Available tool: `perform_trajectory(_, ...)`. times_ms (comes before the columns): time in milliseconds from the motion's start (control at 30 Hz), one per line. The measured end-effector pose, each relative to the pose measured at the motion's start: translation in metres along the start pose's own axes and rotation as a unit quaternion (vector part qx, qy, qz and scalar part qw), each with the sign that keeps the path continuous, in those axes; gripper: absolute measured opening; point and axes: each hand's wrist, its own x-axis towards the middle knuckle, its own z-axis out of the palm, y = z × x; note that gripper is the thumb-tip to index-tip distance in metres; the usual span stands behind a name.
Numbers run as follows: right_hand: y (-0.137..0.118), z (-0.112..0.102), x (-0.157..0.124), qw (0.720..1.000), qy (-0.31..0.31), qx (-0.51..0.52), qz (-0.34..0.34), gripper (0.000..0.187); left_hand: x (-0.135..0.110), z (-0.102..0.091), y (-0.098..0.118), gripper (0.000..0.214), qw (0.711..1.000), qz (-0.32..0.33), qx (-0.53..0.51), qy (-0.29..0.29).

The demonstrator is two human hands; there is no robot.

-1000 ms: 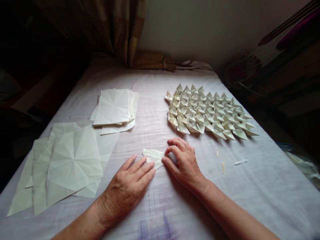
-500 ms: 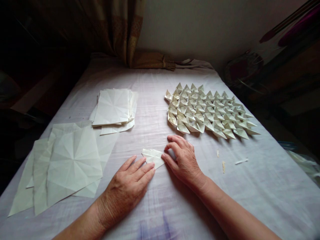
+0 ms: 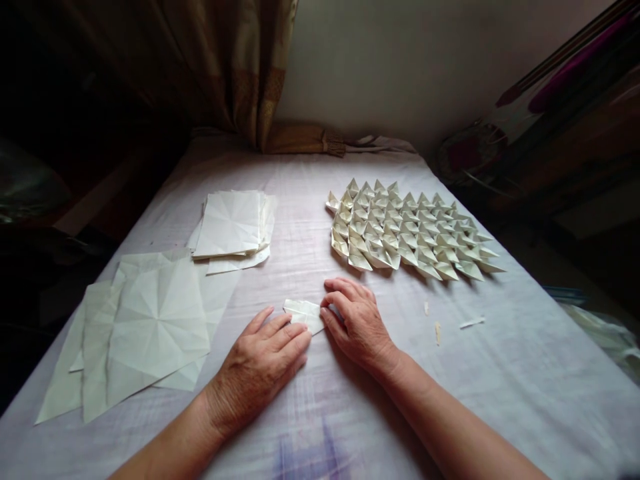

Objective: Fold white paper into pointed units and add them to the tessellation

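Observation:
A small folded piece of white paper (image 3: 305,310) lies on the cloth between my hands, its near part hidden under fingers. My left hand (image 3: 261,353) rests palm down, fingers stretched out, with the fingertips pressing on the paper's left and near side. At the right corner, the thumb and index finger of my right hand (image 3: 356,327) are bent together against the paper's edge, and its other fingers curl above the cloth. Beyond my right hand stand several folded paper boats (image 3: 400,230), set in tight rows with their points up.
Creased square sheets (image 3: 157,320) spread out at the left. Behind them sits a neater stack of creased paper (image 3: 233,223). Small paper scraps (image 3: 472,323) lie at the right on the pale bedsheet (image 3: 300,173). A brown curtain (image 3: 250,80) hangs at the far edge.
The view has shifted slightly, so the papers and boats appear a little lower. My hands stay at the folded paper, and slightly less of its right end shows beside my right fingers.

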Motion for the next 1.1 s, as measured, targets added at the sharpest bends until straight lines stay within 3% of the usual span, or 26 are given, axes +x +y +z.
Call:
perform_trajectory(233,0.003,0.001,-0.002,1.0,0.015,0.021,-0.005,0.006,0.015,0.0,-0.002,0.017,0.999,0.026,0.035,0.013)
perform_trajectory(600,0.012,-0.002,-0.006,0.997,0.002,0.07,-0.019,0.013,0.043,-0.016,-0.018,0.023,0.979,0.136,0.129,-0.077)
perform_trajectory(733,0.014,-0.007,-0.006,0.996,-0.026,0.078,-0.04,0.017,0.043,-0.017,-0.019,0.021,0.984,0.099,0.124,-0.076)
perform_trajectory(900,0.015,-0.01,-0.006,0.993,-0.044,0.086,-0.06,0.023,0.038,-0.008,0.001,0.008,0.992,0.003,0.119,-0.05)
perform_trajectory(1000,0.014,-0.011,-0.005,0.993,-0.047,0.085,-0.066,0.03,0.036,-0.002,0.009,0.016,0.992,-0.038,0.114,-0.033)
perform_trajectory(1100,0.011,-0.011,-0.005,0.994,-0.053,0.074,-0.063,0.025,0.036,0.002,0.012,0.018,0.991,-0.054,0.116,-0.023)
